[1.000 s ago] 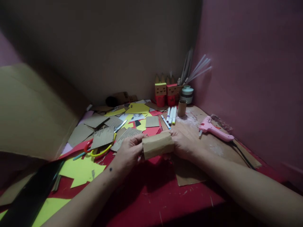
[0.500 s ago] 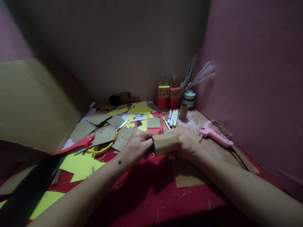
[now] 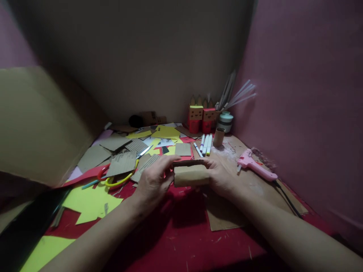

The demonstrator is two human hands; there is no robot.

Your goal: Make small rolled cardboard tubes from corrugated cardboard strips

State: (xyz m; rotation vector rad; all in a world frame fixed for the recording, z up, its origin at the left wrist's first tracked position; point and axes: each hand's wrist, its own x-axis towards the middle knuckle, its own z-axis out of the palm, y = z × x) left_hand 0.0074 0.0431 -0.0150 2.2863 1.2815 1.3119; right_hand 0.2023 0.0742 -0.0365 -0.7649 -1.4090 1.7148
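Between my two hands is a bent brown cardboard piece [image 3: 191, 176], held above the red tabletop [image 3: 170, 236]. My left hand [image 3: 155, 175] grips its left end, with fingers and thumb at the edge. My right hand [image 3: 222, 175] is closed around the right end; some of its fingers are hidden behind the cardboard. A dark inner edge shows along the top of the piece. Just beyond lie a small cardboard square [image 3: 183, 149] and several white markers [image 3: 206, 145]. A short cardboard tube [image 3: 219, 137] stands behind my right hand.
On the right, a pink glue gun [image 3: 255, 165] with a black cord lies on a cardboard sheet [image 3: 227, 217]. Scissors [image 3: 120, 180] lie at left under cardboard scraps, among yellow paper [image 3: 90, 204]. Cardboard figures [image 3: 195, 119] and a lidded jar [image 3: 225, 121] stand at the back.
The cardboard piece has turned in my hands, so its dark inner edge now shows along the top. My left hand has shifted slightly left, its fingers less curled.
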